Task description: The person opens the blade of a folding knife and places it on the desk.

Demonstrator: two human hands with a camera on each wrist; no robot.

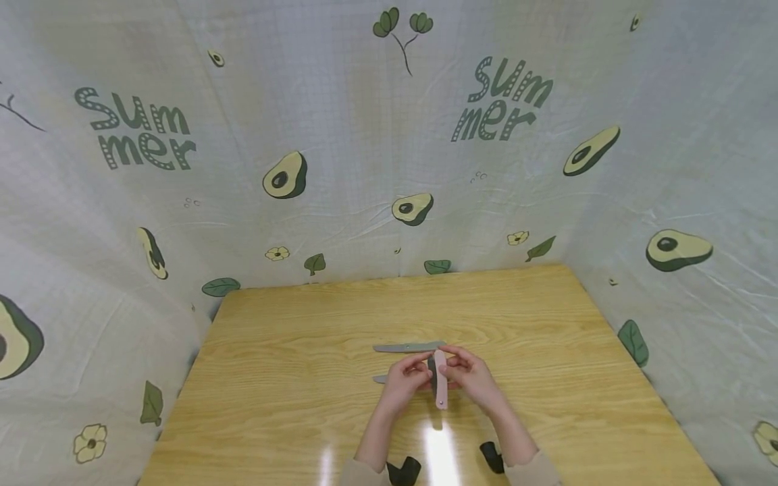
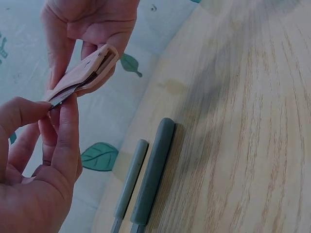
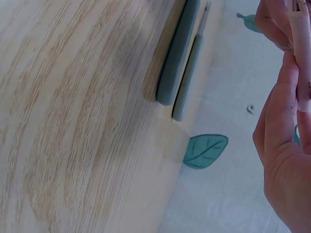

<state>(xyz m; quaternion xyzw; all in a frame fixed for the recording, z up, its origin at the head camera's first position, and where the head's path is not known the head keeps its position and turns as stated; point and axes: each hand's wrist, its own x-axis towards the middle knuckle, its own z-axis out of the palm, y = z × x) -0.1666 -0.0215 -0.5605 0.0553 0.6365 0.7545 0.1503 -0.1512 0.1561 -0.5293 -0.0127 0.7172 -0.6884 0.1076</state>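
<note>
A folding knife with a pink handle (image 1: 441,390) is up in front of both hands, above the table. My right hand (image 1: 477,383) grips the handle, thumb on its near side. My left hand (image 1: 401,386) pinches the dark blade (image 2: 63,97) between thumb and fingertips at the handle's slot. In the left wrist view the blade lies partly inside that slot. Behind the hands, a grey-green knife (image 1: 406,347) lies on the table. A second, similar knife (image 1: 379,379) is mostly hidden by my left hand; both grey-green handles show in the wrist views.
The wooden table (image 1: 286,364) stretches out on both sides of the hands. A pale cloth (image 1: 346,121) printed with avocados and leaves hangs behind it and at the sides. One black object (image 1: 406,471) is near the left wrist, another (image 1: 492,457) near the right.
</note>
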